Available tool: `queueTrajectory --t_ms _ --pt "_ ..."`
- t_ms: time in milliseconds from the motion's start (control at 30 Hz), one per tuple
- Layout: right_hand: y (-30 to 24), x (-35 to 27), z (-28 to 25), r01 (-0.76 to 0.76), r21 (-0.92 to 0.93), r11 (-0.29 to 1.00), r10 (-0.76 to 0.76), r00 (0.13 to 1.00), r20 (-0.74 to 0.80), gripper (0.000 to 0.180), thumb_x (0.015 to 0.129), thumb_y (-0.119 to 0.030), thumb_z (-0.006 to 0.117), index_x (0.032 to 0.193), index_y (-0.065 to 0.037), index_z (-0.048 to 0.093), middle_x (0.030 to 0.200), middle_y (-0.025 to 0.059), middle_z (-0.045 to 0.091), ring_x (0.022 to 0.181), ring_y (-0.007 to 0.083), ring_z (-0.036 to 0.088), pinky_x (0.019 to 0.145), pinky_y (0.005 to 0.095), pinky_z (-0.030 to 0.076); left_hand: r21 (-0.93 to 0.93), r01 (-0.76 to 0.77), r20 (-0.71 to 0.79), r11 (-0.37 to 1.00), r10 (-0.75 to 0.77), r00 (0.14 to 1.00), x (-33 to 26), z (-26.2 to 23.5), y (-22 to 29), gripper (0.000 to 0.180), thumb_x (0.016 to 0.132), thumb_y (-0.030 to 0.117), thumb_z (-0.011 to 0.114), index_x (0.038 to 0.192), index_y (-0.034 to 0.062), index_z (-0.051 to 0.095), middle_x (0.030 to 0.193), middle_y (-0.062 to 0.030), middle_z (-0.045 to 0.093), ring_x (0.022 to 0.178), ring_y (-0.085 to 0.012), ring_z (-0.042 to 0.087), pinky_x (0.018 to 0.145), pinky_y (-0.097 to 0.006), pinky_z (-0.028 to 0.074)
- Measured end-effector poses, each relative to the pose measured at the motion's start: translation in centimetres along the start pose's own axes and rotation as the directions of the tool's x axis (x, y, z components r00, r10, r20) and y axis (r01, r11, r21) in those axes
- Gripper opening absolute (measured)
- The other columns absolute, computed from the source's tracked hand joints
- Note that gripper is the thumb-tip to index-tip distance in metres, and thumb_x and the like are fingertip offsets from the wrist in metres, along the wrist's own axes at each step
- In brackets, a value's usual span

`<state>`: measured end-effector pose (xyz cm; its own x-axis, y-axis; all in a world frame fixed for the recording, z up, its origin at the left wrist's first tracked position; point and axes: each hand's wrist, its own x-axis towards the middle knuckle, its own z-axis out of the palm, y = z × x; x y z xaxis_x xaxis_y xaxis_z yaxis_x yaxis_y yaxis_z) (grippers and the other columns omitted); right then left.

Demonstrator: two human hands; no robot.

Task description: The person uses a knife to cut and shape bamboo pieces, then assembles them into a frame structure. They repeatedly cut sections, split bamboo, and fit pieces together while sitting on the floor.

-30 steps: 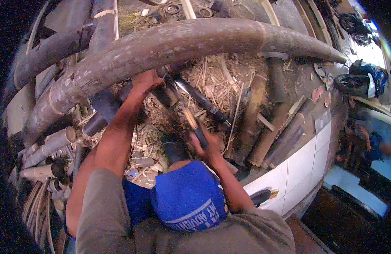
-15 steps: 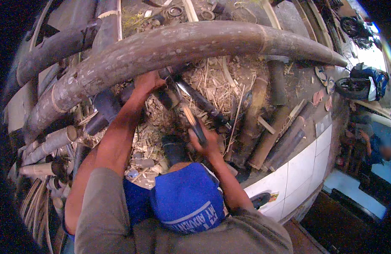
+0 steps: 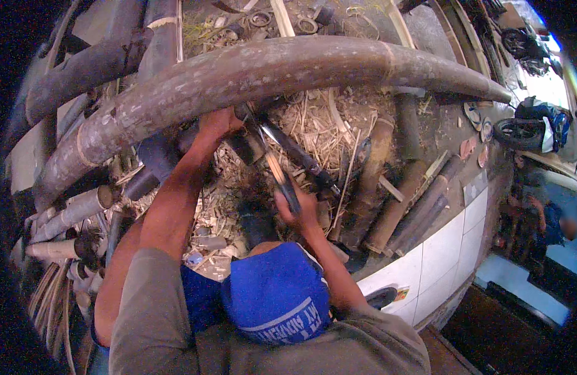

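Note:
My right hand (image 3: 299, 209) is closed round the dark grip of a bladed tool (image 3: 275, 167) with a pale wooden part and a narrow metal blade, pointing up and left. Whether it is a knife or a saw I cannot tell. My left hand (image 3: 221, 124) is closed at the end of a dark bamboo piece (image 3: 239, 110), just under the long bamboo pole (image 3: 251, 69); its fingertips are partly hidden. The blade's far end lies close to this piece. Below it stands a short cut bamboo section (image 3: 246, 149). A dark, rod-like tool with shiny metal (image 3: 304, 156) slants right of the blade.
Wood shavings (image 3: 316, 122) cover the ground. Bamboo lengths (image 3: 397, 212) lie at the right beside a white tiled ledge (image 3: 435, 259). More cut bamboo (image 3: 76, 212) and bent strips (image 3: 51, 297) are at the left. Another person (image 3: 554, 222) is at the far right.
My right hand and the bladed tool have shifted slightly left. My left hand stays nearly in place, still closed.

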<state>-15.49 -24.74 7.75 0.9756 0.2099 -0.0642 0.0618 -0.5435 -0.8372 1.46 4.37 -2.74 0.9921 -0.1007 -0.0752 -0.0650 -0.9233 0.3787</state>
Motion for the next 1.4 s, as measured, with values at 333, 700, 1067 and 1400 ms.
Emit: queueTrajectory --t_ms 333,700,1067,1400 --pt "1.2 -7.9 -3.5 0.070 -0.110 0.992 -0.073 0.997 -0.027 0.060 0.090 -0.021 0.071 0.144 -0.005 0.051 0.096 0.0153 0.074 0.081 0.0196 0.072 0.072 0.0331 0.055 0.027 -0.025 -0.081 0.999 0.027 0.996 0.3 1.6 -0.5 0.109 0.059 0.052 0.085 0.151 0.0130 0.040 0.156 -0.0211 0.036 0.143 -0.0463 0.031 0.118 -0.052 0.027" --pt "-1.1 4.8 1.8 -0.062 0.017 0.998 0.063 0.995 -0.072 0.053 0.091 -0.030 0.071 0.134 -0.002 0.059 0.074 0.0126 0.068 0.061 0.0200 0.065 0.060 0.0355 0.052 -0.206 0.085 0.166 0.975 -0.050 0.985 1.0 -3.2 2.3 0.098 0.066 0.050 0.080 0.150 0.0162 0.042 0.155 -0.0221 0.037 0.141 -0.0463 0.033 0.117 -0.051 0.029" --pt "-3.2 6.7 1.6 -0.178 0.156 0.972 0.161 0.980 0.119 0.065 0.091 -0.031 0.069 0.147 -0.007 0.046 0.094 0.0182 0.071 0.081 0.0284 0.071 0.075 0.0379 0.056 -0.061 0.160 0.268 0.985 -0.138 0.953 0.7 -1.8 1.1 0.096 0.068 0.047 0.078 0.152 0.0174 0.040 0.152 -0.0204 0.044 0.140 -0.0442 0.039 0.114 -0.054 0.034" --pt "-0.9 -9.0 -5.2 0.002 -0.079 0.997 -0.003 1.000 -0.002 0.055 0.090 -0.029 0.070 0.135 0.000 0.059 0.083 0.0116 0.072 0.064 0.0213 0.070 0.060 0.0341 0.055 -0.033 0.042 -0.045 0.999 -0.044 0.998 -0.3 -0.4 0.3 0.102 0.062 0.045 0.080 0.150 0.0128 0.041 0.153 -0.0220 0.039 0.141 -0.0450 0.034 0.118 -0.053 0.027"
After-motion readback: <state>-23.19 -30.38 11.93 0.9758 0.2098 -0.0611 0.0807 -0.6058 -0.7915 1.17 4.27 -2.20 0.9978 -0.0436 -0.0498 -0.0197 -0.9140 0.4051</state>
